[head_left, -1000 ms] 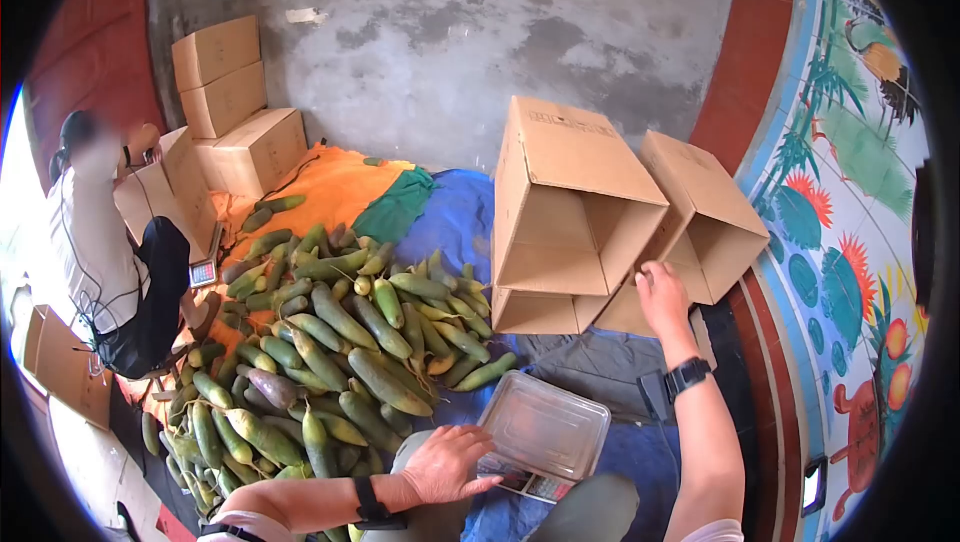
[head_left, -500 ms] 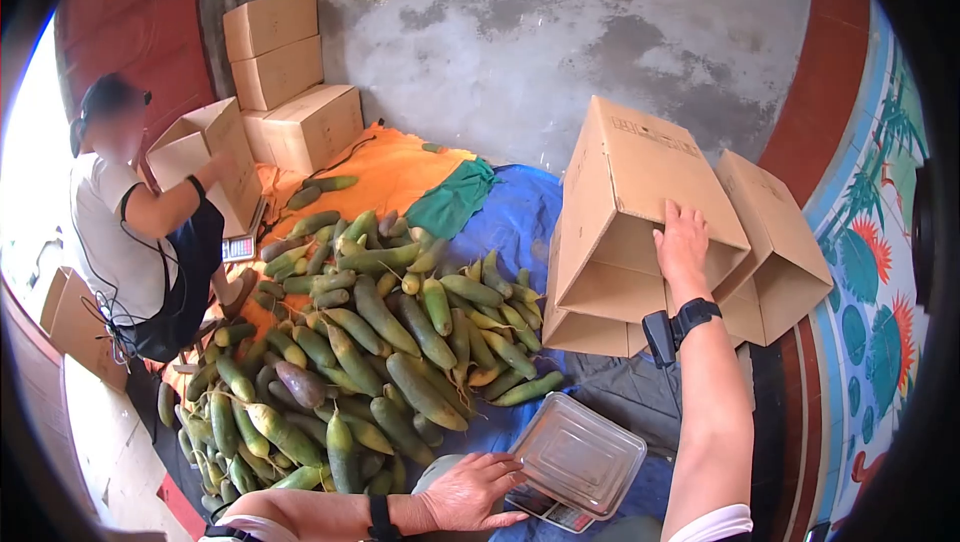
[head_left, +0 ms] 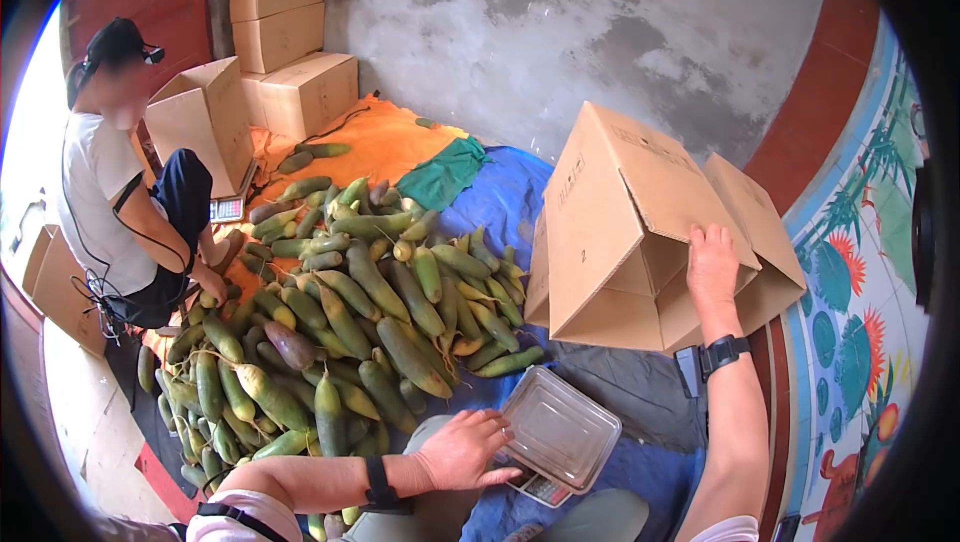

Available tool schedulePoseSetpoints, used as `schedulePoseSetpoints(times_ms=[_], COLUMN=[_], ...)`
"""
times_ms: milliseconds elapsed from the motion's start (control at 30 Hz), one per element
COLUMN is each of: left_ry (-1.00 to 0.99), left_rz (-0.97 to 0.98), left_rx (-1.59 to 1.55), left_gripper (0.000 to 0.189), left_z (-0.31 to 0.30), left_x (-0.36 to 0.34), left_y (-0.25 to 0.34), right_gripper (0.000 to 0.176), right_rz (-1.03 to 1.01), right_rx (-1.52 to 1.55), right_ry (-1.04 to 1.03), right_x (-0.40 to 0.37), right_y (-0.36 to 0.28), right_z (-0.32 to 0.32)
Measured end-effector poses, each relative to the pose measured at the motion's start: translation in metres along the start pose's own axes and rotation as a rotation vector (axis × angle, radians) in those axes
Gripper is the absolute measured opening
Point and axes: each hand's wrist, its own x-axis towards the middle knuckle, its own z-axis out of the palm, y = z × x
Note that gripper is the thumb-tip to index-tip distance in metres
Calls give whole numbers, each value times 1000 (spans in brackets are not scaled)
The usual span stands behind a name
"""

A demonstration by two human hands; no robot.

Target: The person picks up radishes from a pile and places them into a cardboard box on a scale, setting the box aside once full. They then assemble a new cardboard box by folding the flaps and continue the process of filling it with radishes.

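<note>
My right hand [head_left: 713, 267] has its fingers over the rim of a cardboard box [head_left: 640, 227], which lies tilted with its open end facing me. My left hand [head_left: 465, 450] is open, fingers stretched out, at the left edge of a clear plastic tray [head_left: 563, 429]. The tray rests on a digital scale [head_left: 545, 491], mostly hidden beneath it. Left of the tray spreads a big heap of green radishes [head_left: 375, 282], several with pale tips.
Another open carton [head_left: 760, 232] leans behind the one I hold. A co-worker [head_left: 120, 192] crouches at the left, a hand at the heap. Stacked cartons [head_left: 280, 32] stand by the wall. Blue [head_left: 510, 192] and orange tarps [head_left: 390, 142] cover the floor.
The box under my right hand has turned, showing more of its left side, and come away from the other cartons. The co-worker's hand has dropped from the far carton to the radishes.
</note>
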Motion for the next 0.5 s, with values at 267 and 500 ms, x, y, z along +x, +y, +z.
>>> schedulePoseSetpoints(times_ms=[267, 500], left_ry=[59, 184], left_rz=[-101, -126], left_rx=[-18, -581], left_gripper=[69, 101], left_z=[-2, 16], left_x=[-3, 15], left_y=[-3, 35], right_gripper=[11, 15], right_rz=[-7, -58], right_rx=[23, 35], right_ry=[117, 190], right_x=[-21, -26], right_y=[38, 49], right_z=[-89, -162])
